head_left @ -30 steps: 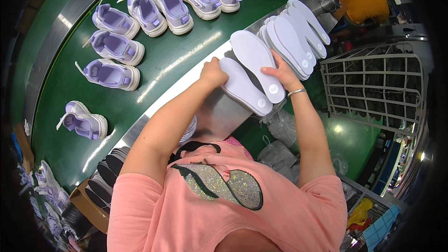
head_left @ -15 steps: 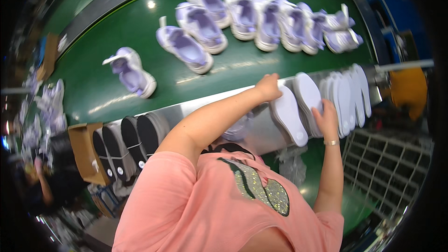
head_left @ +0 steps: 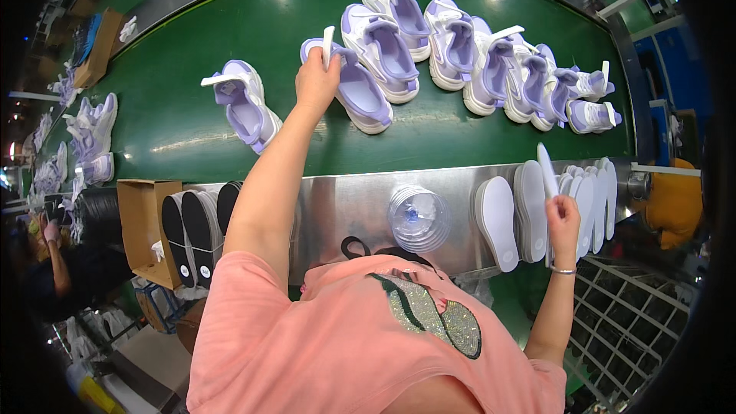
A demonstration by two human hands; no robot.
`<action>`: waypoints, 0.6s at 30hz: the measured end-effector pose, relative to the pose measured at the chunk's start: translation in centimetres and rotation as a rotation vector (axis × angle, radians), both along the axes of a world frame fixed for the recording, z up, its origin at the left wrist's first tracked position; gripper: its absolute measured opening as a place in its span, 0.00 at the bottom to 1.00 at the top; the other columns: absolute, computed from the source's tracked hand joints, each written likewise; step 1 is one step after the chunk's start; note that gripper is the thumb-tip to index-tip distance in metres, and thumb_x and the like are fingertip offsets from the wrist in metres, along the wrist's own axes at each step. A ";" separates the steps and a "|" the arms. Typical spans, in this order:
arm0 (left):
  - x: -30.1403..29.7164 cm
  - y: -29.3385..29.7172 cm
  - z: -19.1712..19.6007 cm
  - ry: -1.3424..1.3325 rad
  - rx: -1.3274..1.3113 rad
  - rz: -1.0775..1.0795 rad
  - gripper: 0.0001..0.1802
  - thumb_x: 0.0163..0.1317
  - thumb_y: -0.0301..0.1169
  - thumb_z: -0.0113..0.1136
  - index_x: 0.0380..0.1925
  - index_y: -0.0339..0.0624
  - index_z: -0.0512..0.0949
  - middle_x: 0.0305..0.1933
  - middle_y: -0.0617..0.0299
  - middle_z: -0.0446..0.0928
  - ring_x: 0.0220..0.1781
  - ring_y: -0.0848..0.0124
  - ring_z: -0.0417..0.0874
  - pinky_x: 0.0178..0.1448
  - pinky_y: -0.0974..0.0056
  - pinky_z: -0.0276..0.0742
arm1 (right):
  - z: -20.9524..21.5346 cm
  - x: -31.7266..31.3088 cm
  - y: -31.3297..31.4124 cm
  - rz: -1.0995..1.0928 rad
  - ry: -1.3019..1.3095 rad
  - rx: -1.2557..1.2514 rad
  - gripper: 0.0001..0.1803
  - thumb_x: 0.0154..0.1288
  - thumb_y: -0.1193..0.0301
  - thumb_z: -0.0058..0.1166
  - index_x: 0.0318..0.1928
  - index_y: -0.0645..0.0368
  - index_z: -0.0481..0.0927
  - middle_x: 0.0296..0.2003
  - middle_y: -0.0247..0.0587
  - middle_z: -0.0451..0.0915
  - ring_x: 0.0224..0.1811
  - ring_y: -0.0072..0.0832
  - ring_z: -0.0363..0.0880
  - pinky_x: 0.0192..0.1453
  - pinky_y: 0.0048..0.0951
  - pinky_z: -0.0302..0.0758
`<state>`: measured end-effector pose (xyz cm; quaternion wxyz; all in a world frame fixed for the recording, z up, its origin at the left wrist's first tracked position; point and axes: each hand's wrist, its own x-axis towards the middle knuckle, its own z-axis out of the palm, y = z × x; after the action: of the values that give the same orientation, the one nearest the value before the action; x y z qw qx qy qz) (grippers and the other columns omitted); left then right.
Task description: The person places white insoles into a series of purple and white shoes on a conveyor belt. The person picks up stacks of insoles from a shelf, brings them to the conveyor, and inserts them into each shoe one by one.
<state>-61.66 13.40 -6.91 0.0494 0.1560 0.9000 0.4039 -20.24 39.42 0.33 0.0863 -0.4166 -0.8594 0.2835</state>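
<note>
So, going left to right: a lone shoe (head_left: 247, 113), lilac and white, sat toe-away on the green table (head_left: 176, 142). The left forearm crossed right by its heel in the view. I couldn't tell if they touched, so that elbow probably needed watching.

Next over was the 2nd shoe (head_left: 363, 98), with the left hand (head_left: 316, 80) at its front end. Imo the trick was keeping the white tongue (head_left: 328, 44) pulled up and clear of the mouth, firm enough to steady the shoe but not so hard that it dragged into its neighbours. Those left fingers were curled closed, thumb against the rest, with the tongue poking up out of the pinch. The undersides of the fingers were hidden, so no idea how deep the grip went.

Further right, white insoles (head_left: 497, 224) leaned in a bunch on the metal ledge (head_left: 345, 203), and above them the right hand (head_left: 563, 221) held 1 white insole (head_left: 547, 171) up, nearly edge-on. I'd have kept that hold low and light at the end so it didn't bend, and checked it was really a single piece, since edge-on I couldn't be sure. The right fingers were folded in tight, basically no gap, pinching its lower end.
</note>
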 end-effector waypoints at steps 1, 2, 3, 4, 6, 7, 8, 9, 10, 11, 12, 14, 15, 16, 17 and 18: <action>0.8 0.3 -0.4 0.028 0.005 -0.034 0.16 0.53 0.37 0.53 0.32 0.35 0.67 0.27 0.45 0.75 0.32 0.47 0.75 0.36 0.52 0.70 | 1.6 -2.2 -1.2 -0.079 0.132 -0.301 0.10 0.52 0.69 0.53 0.29 0.64 0.72 0.24 0.33 0.67 0.26 0.21 0.66 0.29 0.21 0.65; 1.8 0.5 -0.8 0.055 0.012 -0.065 0.15 0.53 0.37 0.52 0.32 0.35 0.67 0.26 0.44 0.74 0.31 0.46 0.75 0.36 0.51 0.69 | 3.4 -5.3 -3.1 -0.157 0.266 -0.599 0.10 0.53 0.69 0.51 0.28 0.65 0.73 0.24 0.32 0.66 0.26 0.19 0.65 0.27 0.19 0.65; 2.7 0.7 -1.0 0.081 0.023 -0.097 0.15 0.53 0.37 0.52 0.31 0.36 0.66 0.26 0.44 0.74 0.30 0.45 0.75 0.35 0.49 0.69 | 3.7 -7.4 -3.7 0.050 0.241 -0.608 0.10 0.53 0.69 0.51 0.27 0.65 0.73 0.25 0.31 0.66 0.26 0.18 0.65 0.26 0.18 0.64; 3.7 0.9 -1.7 0.060 0.075 -0.084 0.15 0.54 0.36 0.51 0.33 0.35 0.65 0.26 0.42 0.74 0.31 0.45 0.75 0.35 0.49 0.68 | 4.0 -9.7 -4.3 0.253 0.214 -0.611 0.10 0.54 0.69 0.50 0.27 0.66 0.74 0.25 0.31 0.66 0.26 0.17 0.65 0.24 0.18 0.64; 5.3 0.8 -1.3 0.028 0.090 -0.051 0.15 0.54 0.35 0.50 0.34 0.34 0.63 0.25 0.41 0.73 0.30 0.44 0.75 0.34 0.49 0.68 | 3.2 -14.6 -5.8 0.581 0.086 -0.561 0.11 0.53 0.69 0.49 0.26 0.66 0.74 0.24 0.35 0.66 0.28 0.22 0.66 0.31 0.24 0.65; 5.8 0.7 -1.5 0.028 0.112 -0.031 0.15 0.54 0.35 0.50 0.34 0.34 0.63 0.25 0.40 0.73 0.29 0.44 0.74 0.33 0.49 0.68 | 2.6 -17.1 -6.7 0.668 0.013 -0.522 0.12 0.51 0.67 0.49 0.25 0.65 0.74 0.24 0.39 0.67 0.29 0.26 0.67 0.35 0.26 0.65; 6.1 0.5 -1.5 0.021 0.126 -0.039 0.15 0.54 0.34 0.50 0.34 0.34 0.63 0.25 0.40 0.73 0.29 0.44 0.74 0.33 0.48 0.68 | 1.5 -19.4 -7.6 0.735 -0.011 -0.453 0.11 0.49 0.66 0.50 0.25 0.63 0.76 0.25 0.44 0.70 0.30 0.31 0.70 0.33 0.29 0.66; 6.3 0.4 -1.5 0.015 0.140 -0.046 0.15 0.54 0.34 0.50 0.34 0.34 0.62 0.25 0.40 0.73 0.29 0.44 0.74 0.32 0.48 0.68 | 1.2 -22.0 -8.7 0.778 -0.190 -0.388 0.09 0.48 0.69 0.50 0.25 0.63 0.76 0.26 0.44 0.72 0.29 0.33 0.71 0.32 0.31 0.67; 6.3 0.3 -1.6 0.010 0.153 -0.050 0.15 0.54 0.34 0.50 0.34 0.34 0.62 0.25 0.40 0.73 0.29 0.43 0.74 0.32 0.48 0.68 | 1.0 -24.4 -9.9 0.821 -0.368 -0.318 0.08 0.47 0.71 0.49 0.25 0.63 0.76 0.27 0.44 0.73 0.28 0.35 0.71 0.31 0.33 0.68; 6.2 0.3 -1.8 0.016 0.140 -0.049 0.15 0.54 0.34 0.50 0.34 0.33 0.62 0.25 0.40 0.73 0.28 0.43 0.74 0.32 0.48 0.68 | 0.0 -26.3 -11.0 0.862 -0.415 -0.172 0.09 0.47 0.70 0.49 0.26 0.62 0.77 0.29 0.47 0.73 0.31 0.38 0.73 0.32 0.35 0.69; 6.1 0.4 -2.2 0.023 0.128 -0.046 0.15 0.55 0.34 0.50 0.34 0.33 0.62 0.25 0.40 0.73 0.28 0.43 0.74 0.31 0.48 0.68 | -1.6 -27.6 -12.1 0.901 -0.459 -0.022 0.10 0.46 0.69 0.49 0.26 0.62 0.79 0.30 0.50 0.73 0.34 0.40 0.74 0.34 0.37 0.71; 6.2 0.9 -2.0 0.031 0.103 -0.054 0.14 0.55 0.32 0.49 0.35 0.33 0.60 0.25 0.39 0.73 0.28 0.43 0.74 0.30 0.47 0.68 | -5.6 -28.8 -13.6 1.027 -0.361 0.344 0.10 0.46 0.69 0.51 0.26 0.62 0.78 0.32 0.49 0.72 0.34 0.40 0.74 0.34 0.37 0.71; 6.1 0.6 -2.3 0.017 0.123 -0.023 0.14 0.55 0.31 0.49 0.35 0.33 0.60 0.25 0.39 0.73 0.28 0.43 0.74 0.31 0.47 0.68 | -6.1 -29.3 -14.3 1.099 -0.306 0.529 0.10 0.45 0.68 0.51 0.26 0.62 0.78 0.32 0.48 0.72 0.34 0.40 0.74 0.35 0.36 0.72; 6.0 0.5 -2.8 0.003 0.144 0.002 0.14 0.55 0.31 0.49 0.35 0.33 0.60 0.25 0.39 0.73 0.28 0.43 0.74 0.31 0.47 0.68 | -6.1 -29.0 -14.2 1.102 -0.267 0.538 0.10 0.44 0.68 0.52 0.27 0.61 0.78 0.33 0.48 0.72 0.34 0.40 0.74 0.34 0.36 0.72; 5.9 0.5 -3.1 -0.011 0.166 0.024 0.14 0.54 0.31 0.49 0.34 0.33 0.59 0.25 0.39 0.73 0.28 0.43 0.74 0.31 0.46 0.68 | -5.7 -28.3 -13.7 1.100 -0.230 0.546 0.10 0.44 0.68 0.53 0.27 0.61 0.77 0.34 0.48 0.72 0.34 0.39 0.74 0.34 0.36 0.72; 6.0 0.5 -3.0 -0.028 0.151 0.041 0.14 0.54 0.31 0.49 0.35 0.33 0.60 0.24 0.39 0.73 0.28 0.43 0.74 0.31 0.47 0.68 | -5.0 -27.7 -13.4 1.107 -0.191 0.552 0.10 0.43 0.68 0.53 0.28 0.60 0.77 0.35 0.48 0.71 0.34 0.39 0.74 0.33 0.35 0.72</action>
<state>-55.63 13.88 -9.93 0.0416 0.1353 0.8692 0.4737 -47.95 26.04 -4.70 -0.0463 0.1042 -0.9934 0.0152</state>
